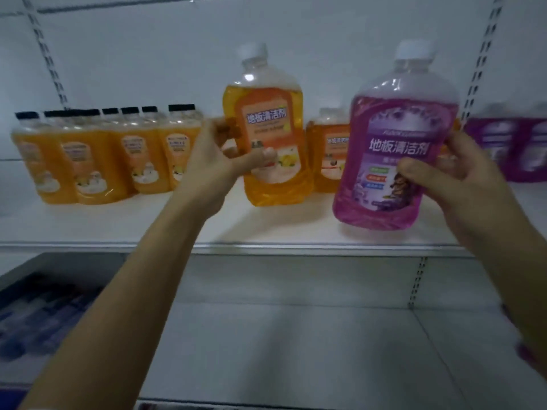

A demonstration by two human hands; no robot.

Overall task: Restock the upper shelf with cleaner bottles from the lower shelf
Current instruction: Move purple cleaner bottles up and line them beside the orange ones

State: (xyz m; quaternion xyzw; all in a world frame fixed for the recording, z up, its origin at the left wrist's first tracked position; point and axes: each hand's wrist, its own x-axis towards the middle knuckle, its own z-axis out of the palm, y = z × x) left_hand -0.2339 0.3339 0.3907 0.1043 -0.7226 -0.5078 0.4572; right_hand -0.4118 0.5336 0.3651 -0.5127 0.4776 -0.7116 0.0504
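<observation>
The person holds one cleaner bottle in each hand, up by the upper shelf (148, 229).

The left hand (219, 155) grips the orange bottle (272, 137). The thumb lies across the front of its label and the other fingers curl round its left side. This bottle is see-through and full of orange liquid, with a white cap on top. It has an orange label with blue writing and a picture of yellow fruit. It leans a little to the left. Its bottom is low over the shelf board, but the picture is too blurry to tell if it touches.

The right hand (453, 176) grips the purple bottle (396, 143). The thumb presses on the front of the label and the fingers wrap round the right side. This bottle looks bigger and closer. It holds pink-purple liquid, has a white cap, and has a purple label with white writing. It is held above the front part of the shelf.

On the shelf at the left stands a row of orange bottles with black caps (97, 161). One more orange bottle (328, 152) stands between the two held ones, further back. Blurry purple bottles (509, 143) stand at the far right.

The lower shelf (296, 335) is white, with dark blue things (38, 315) at its left.
</observation>
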